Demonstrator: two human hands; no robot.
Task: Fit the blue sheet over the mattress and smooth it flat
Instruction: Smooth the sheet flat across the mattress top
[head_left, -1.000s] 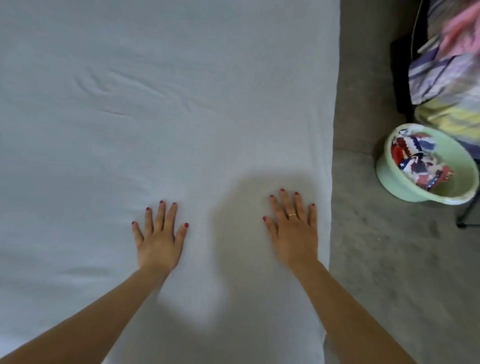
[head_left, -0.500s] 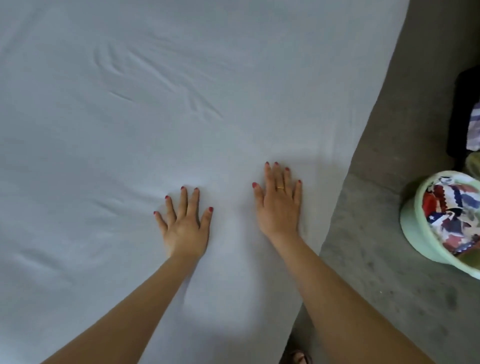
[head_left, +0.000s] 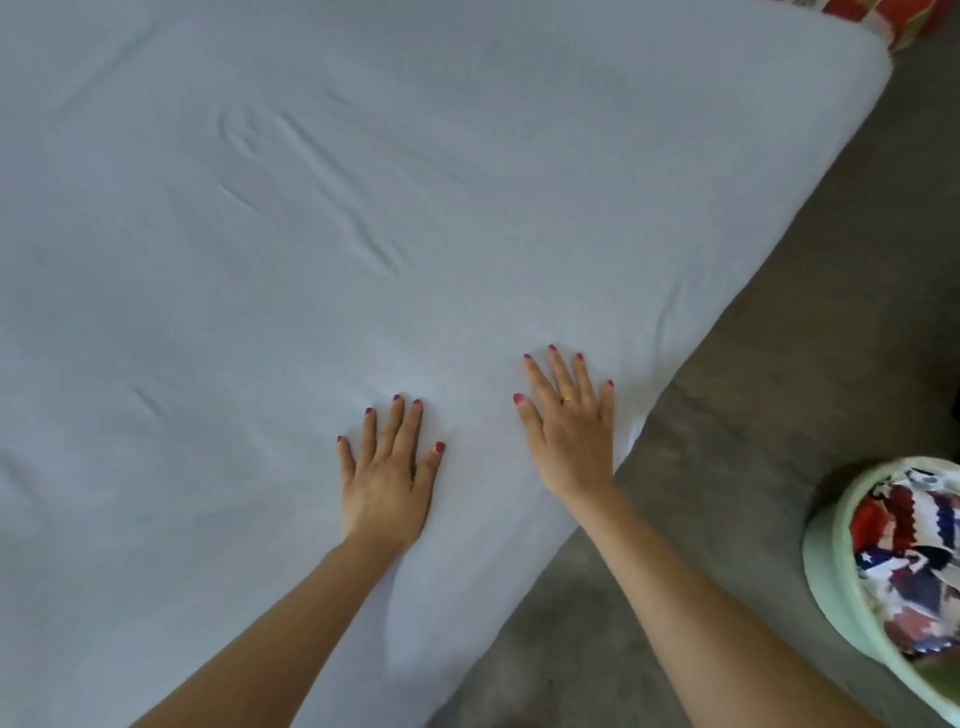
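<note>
Hands lie flat, fingers spread and gripping nothing: left hand (head_left: 387, 486) and right hand (head_left: 570, 434) press the blue sheet (head_left: 260, 312), which covers the mattress, near its right edge; creases remain farther left.

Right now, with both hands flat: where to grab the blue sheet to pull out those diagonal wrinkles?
Probably the blue sheet at its floor-side edge just past the right hand, approached from the floor side. The wrinkles lie well inboard, and that edge is the nearest free fold to pinch; the left hand can pin it.
</note>
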